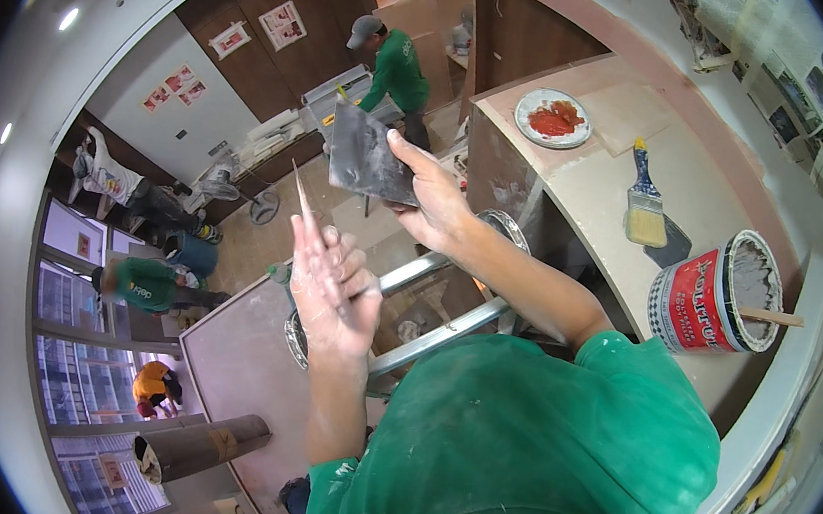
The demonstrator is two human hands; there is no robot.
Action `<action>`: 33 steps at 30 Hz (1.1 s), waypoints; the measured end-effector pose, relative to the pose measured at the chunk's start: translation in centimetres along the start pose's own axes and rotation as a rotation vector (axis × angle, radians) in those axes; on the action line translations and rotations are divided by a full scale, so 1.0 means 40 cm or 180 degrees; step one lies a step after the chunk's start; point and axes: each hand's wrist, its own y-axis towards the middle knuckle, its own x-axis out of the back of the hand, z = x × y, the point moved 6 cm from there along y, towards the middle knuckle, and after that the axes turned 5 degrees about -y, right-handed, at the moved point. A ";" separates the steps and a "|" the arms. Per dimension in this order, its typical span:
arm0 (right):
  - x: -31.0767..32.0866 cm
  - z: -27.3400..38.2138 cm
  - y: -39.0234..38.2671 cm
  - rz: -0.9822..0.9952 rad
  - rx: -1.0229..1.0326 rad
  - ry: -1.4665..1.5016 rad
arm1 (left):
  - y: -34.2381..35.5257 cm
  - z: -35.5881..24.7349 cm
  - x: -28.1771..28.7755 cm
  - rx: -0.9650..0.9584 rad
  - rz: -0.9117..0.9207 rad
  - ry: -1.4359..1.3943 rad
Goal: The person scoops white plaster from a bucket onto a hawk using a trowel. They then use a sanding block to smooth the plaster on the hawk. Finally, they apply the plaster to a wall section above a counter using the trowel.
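Observation:
My right hand point(429, 194) grips a dark, flat, smeared plate point(372, 157) by its edge, thumb on the face. Lower and to the left, my left hand point(337, 285), whitened with dust or filler, is closed around a thin flat blade point(306, 202) seen nearly edge-on, its tip pointing up. The two tools are apart. On the pale counter to the right are a round lid point(526, 129) with red-orange paste, a wide flat brush point(645, 205) with a blue handle, and a dark square plate point(672, 244) partly under the brush.
A red and white can point(694, 304) of grey paste, with a wooden stick in it, stands at the counter's right. Metal rails point(438, 337) lie below my hands. A person in green point(399, 75) works ahead; other people are at the left. A pale board point(254, 351) is lower left.

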 end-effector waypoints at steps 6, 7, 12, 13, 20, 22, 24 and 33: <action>-0.049 0.004 -0.031 0.0449 0.0273 -0.0632 | -0.033 0.094 -0.020 0.0760 -0.0173 -0.1301; -0.050 0.002 -0.032 0.0479 0.0279 -0.0704 | -0.030 0.095 -0.017 0.0736 -0.0168 -0.1286; -0.056 0.008 -0.052 0.0839 0.0563 -0.1537 | -0.023 0.042 0.079 0.0094 -0.0691 -0.0890; -0.069 0.001 -0.063 0.0956 0.0515 -0.1639 | -0.035 0.015 0.122 -0.0119 -0.0710 -0.0388; -0.096 0.015 -0.186 0.0993 0.0698 -0.1865 | 0.001 -0.152 0.170 -0.1400 -0.1241 0.1910; -0.053 0.047 -0.178 0.0276 0.0998 -0.1241 | 0.009 -0.191 0.137 -0.1909 -0.1400 0.1846; -0.022 0.057 -0.163 -0.0084 0.0980 -0.1174 | -0.024 -0.195 0.059 -0.2741 -0.1543 0.1804; -0.041 0.012 -0.141 -0.0106 0.1070 -0.1947 | -0.068 -0.186 -0.004 -0.4150 -0.1463 0.3038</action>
